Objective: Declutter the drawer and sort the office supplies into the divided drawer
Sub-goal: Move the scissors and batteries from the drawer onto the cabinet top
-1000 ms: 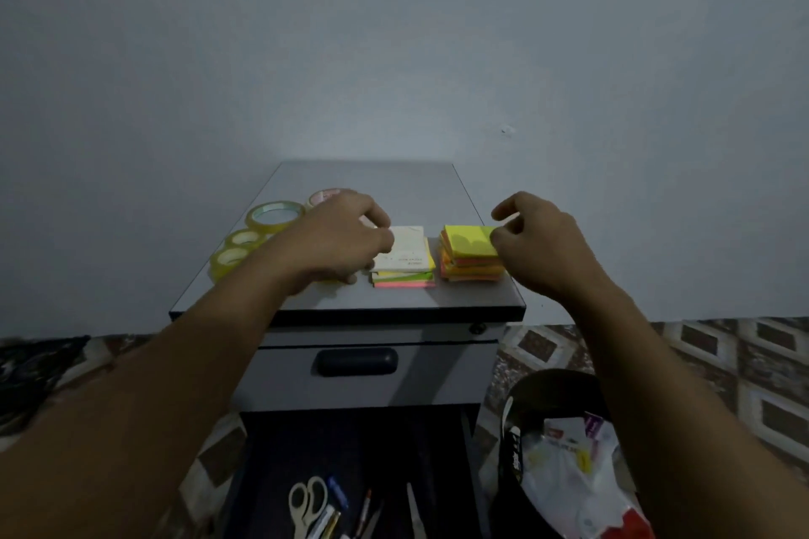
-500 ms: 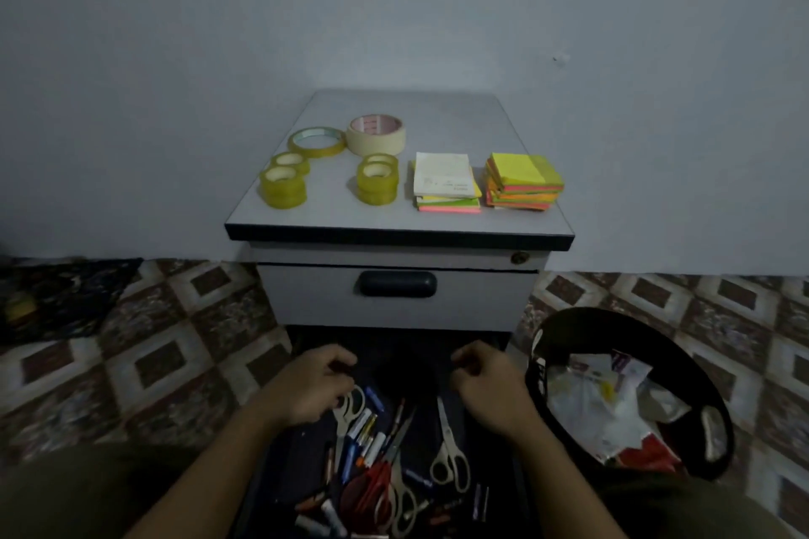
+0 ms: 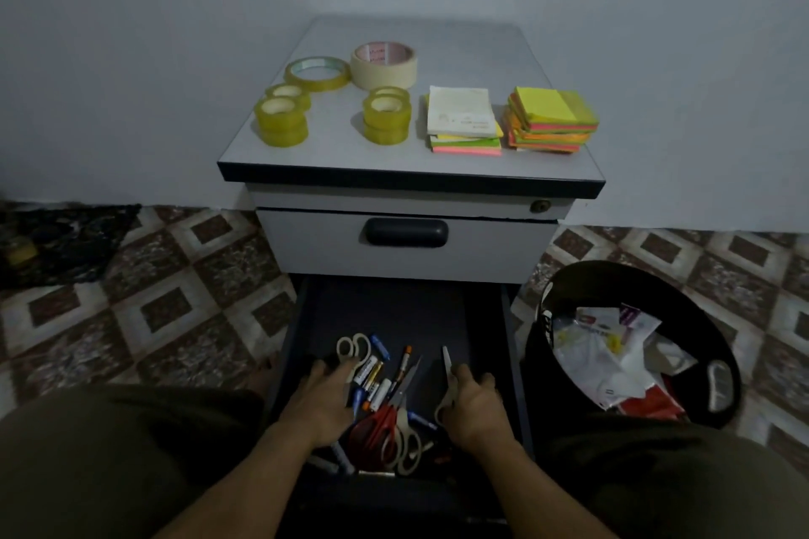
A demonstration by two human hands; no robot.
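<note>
Emptying the drawer (image 3: 385, 306): gripping scissors (image 3: 447, 365) in the right hand (image 3: 475, 403), resting the left hand (image 3: 326, 400) on clutter (image 3: 385, 387), grip unclear; probably lifting scissors next.

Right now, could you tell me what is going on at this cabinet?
A person reaches into the open bottom drawer. Their right hand holds a pair of scissors. Their left hand rests among loose pens and batteries; its grip is unclear. Tape rolls and sticky notes sit on the cabinet top.
</note>
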